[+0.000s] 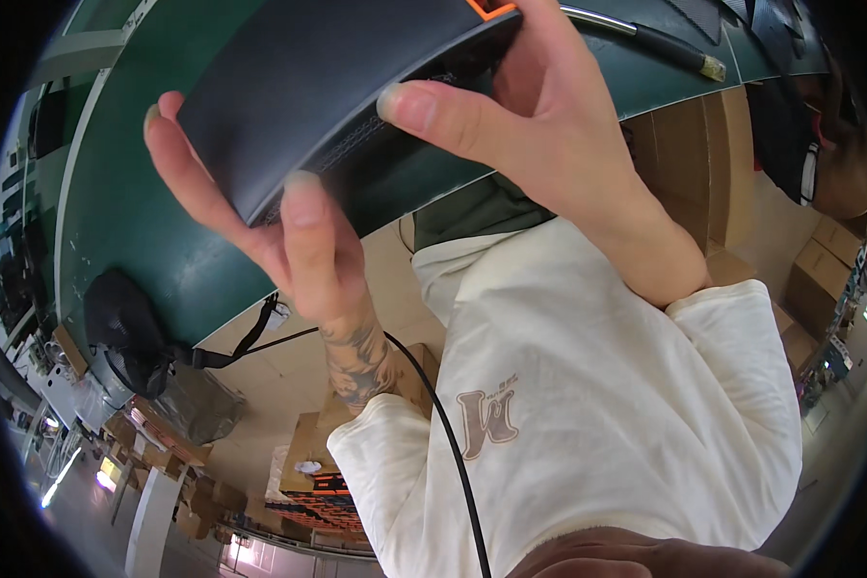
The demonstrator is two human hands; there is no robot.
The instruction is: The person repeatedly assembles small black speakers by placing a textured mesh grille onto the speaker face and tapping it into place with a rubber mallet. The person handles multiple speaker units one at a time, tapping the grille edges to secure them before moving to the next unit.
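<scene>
A dark grey, flat-sided box [299,87] with an orange piece at its upper right corner is held up over the green tabletop. Small print runs along its narrow near side. At the box's left end, my left hand [303,250] is closed on it, thumb on the near edge and fingers round the outer side. My right hand [549,135] grips the right end, its thumb pressed to the near side. The right fingers are partly hidden behind the box, and its far end runs out of view.
The green table [125,231] carries a metal rod with a black handle [674,50] at far right. A black pouch-like item [125,323] with a strap sits at the left edge. A black cable [443,414] hangs across my front. An open cardboard box [727,164] stands at right.
</scene>
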